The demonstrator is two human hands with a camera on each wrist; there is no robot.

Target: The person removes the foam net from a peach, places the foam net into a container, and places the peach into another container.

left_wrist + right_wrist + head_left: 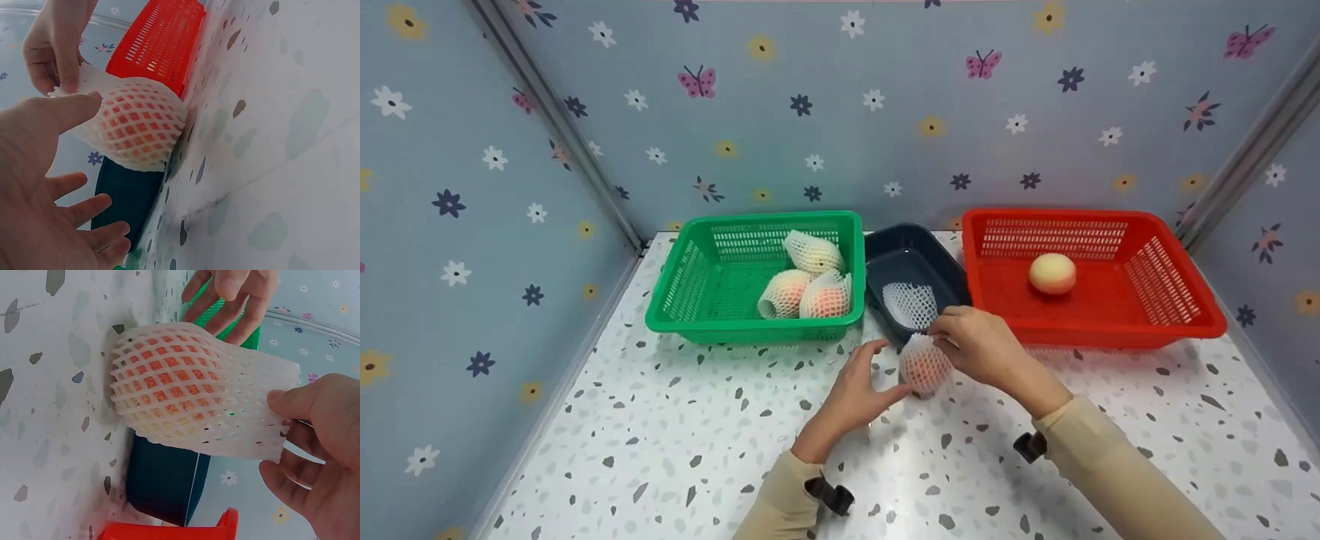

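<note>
Head view: right hand [976, 346] pinches the loose end of the foam net [253, 410], left hand [855, 388] spread beside it, thumb contact unclear; probably best to steady the fruit [925, 371] lightly and draw the net evenly. Fruit, reddish to yellow through white mesh, is on or just above the table [697, 465] near the dark tray [904, 259].

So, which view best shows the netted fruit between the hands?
Right wrist: the fruit looks large, its net clearly visible. Head view shows it small; in left wrist view, the left hand overlaps the net.
</note>
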